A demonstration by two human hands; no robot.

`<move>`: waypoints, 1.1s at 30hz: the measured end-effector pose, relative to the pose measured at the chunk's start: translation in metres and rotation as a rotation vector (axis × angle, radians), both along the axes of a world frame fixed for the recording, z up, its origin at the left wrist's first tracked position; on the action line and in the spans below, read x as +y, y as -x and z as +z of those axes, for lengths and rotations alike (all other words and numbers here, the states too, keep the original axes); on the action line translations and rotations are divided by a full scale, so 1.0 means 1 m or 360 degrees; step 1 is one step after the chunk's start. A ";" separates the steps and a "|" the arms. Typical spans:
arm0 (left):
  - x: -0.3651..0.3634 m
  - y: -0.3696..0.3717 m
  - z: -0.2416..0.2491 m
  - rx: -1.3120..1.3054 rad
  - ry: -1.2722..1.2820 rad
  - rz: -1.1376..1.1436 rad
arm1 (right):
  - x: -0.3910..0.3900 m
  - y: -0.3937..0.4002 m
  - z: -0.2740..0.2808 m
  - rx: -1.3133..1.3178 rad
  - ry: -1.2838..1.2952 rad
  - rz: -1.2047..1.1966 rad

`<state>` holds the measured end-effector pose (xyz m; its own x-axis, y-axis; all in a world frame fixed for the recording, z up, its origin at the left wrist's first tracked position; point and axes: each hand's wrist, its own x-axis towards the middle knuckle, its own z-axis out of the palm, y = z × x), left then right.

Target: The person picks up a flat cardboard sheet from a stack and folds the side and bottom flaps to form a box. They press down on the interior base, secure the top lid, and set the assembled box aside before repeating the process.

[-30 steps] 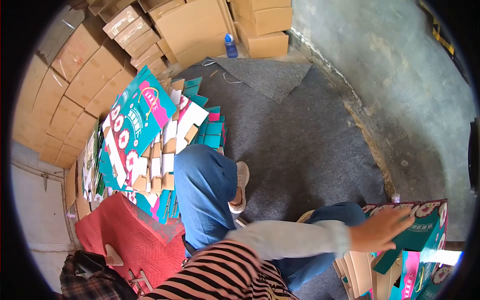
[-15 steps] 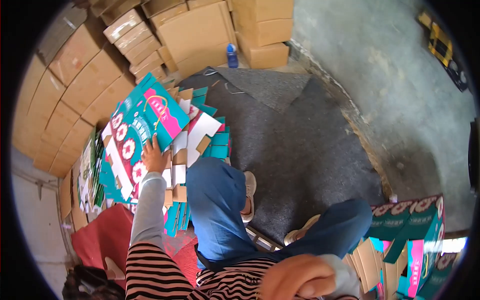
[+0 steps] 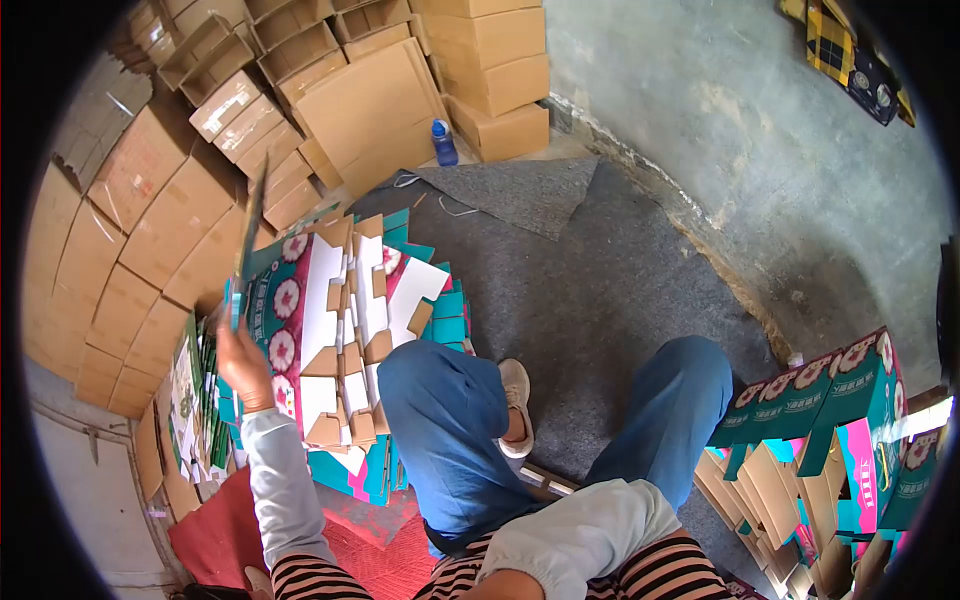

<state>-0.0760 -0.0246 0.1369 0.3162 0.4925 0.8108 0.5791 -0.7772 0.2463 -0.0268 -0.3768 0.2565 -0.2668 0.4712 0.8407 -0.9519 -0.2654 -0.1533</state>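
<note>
My left hand [image 3: 243, 365] is closed on the lower edge of a flat printed carton [image 3: 248, 235], which stands almost edge-on to me. Below and beside it lies a fanned pile of flattened teal cartons [image 3: 285, 300] with pink-and-white flower prints and white and brown flaps. My right forearm, in a pale sleeve, crosses in front of my lap. Only a bit of skin of my right hand [image 3: 508, 587] shows at the bottom edge; its fingers are hidden.
Brown boxes [image 3: 150, 220] are stacked along the left and back. A blue bottle [image 3: 444, 145] stands by the back boxes. Set-up teal cartons [image 3: 800, 400] stand at my right. Dark matting [image 3: 590, 290] covers the floor, and a red cloth [image 3: 215, 535] lies at lower left.
My left hand has gone from resting on the top carton to gripping it, lifted and turned edge-on at the left. My right hand has dropped lower and left, mostly out of frame.
</note>
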 end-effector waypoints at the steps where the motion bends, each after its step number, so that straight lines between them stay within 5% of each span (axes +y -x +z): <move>1: -0.012 0.003 0.027 -0.0128 0.0058 0.0029 | 0.001 -0.002 -0.005 -0.0041 -0.0011 -0.0032; 2: -0.033 0.008 0.052 -0.0184 0.0403 0.0320 | 0.001 -0.006 -0.010 -0.0093 -0.0024 -0.0081; 5: -0.068 -0.001 0.097 -0.0978 0.0000 -0.0370 | -0.005 -0.037 -0.023 -0.0398 -0.0008 -0.0466; 7: -0.095 -0.014 0.122 -0.1335 0.0161 -0.0671 | -0.012 -0.084 -0.020 -0.0976 0.0011 -0.1105; 9: -0.114 -0.023 0.132 -0.1631 0.0415 -0.0904 | -0.034 -0.113 -0.035 -0.1287 0.0599 -0.1790; 12: -0.148 -0.058 0.127 -0.1703 0.0676 -0.0851 | -0.058 -0.168 -0.044 -0.1649 0.1373 -0.2173; 16: -0.210 -0.123 0.065 -0.1314 0.0775 -0.0664 | -0.081 -0.228 -0.064 -0.1911 0.1549 -0.2766; 18: -0.252 -0.152 0.038 -0.1341 0.1038 -0.0963 | -0.092 -0.247 -0.066 -0.1843 0.1681 -0.2987; 24: -0.334 -0.167 -0.066 -0.0792 0.1562 -0.1152 | -0.118 -0.312 -0.071 -0.1933 0.2055 -0.3158; 28: -0.372 -0.153 -0.109 -0.0311 0.1376 -0.1404 | -0.134 -0.347 -0.079 -0.1482 0.2664 -0.2838; 33: -0.402 -0.156 -0.140 -0.0229 0.0987 -0.1864 | -0.178 -0.374 -0.123 -0.1614 0.2607 -0.2491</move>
<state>0.0795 -0.4267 -0.0033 0.7344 0.2881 0.6145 -0.4101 -0.5331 0.7400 0.3476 -0.5551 0.1337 0.8283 0.4703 -0.3047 -0.2962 -0.0942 -0.9505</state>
